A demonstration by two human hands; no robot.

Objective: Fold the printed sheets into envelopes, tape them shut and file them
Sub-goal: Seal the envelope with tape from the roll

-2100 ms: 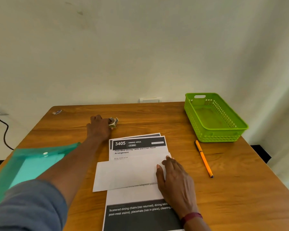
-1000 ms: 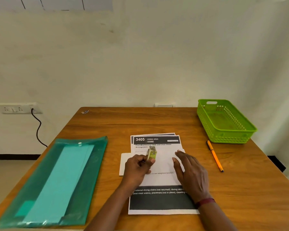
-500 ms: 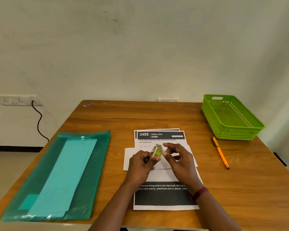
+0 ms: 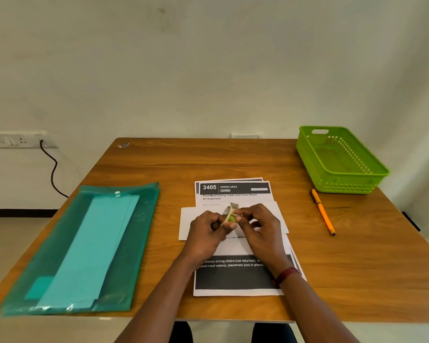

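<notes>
A small roll of tape [image 4: 230,214] is held upright above the papers at the table's middle. My left hand [image 4: 208,231] grips the roll from the left. My right hand [image 4: 260,224] pinches at the roll's edge with thumb and forefinger. Under both hands lies a white folded envelope [image 4: 185,222] across a stack of printed sheets [image 4: 233,191] headed "3405 DINING AREA". A translucent green file folder [image 4: 84,246] with teal paper inside lies at the left of the table.
A lime green plastic basket [image 4: 339,160] stands at the back right. An orange pen [image 4: 323,212] lies between it and the sheets. A small scrap [image 4: 123,145] sits at the far left corner. A wall socket with a black cable [image 4: 50,169] is on the left.
My left hand picked the tape roll up from the far side and brought it over the envelope. My right hand left the envelope and now pinches at the roll.
</notes>
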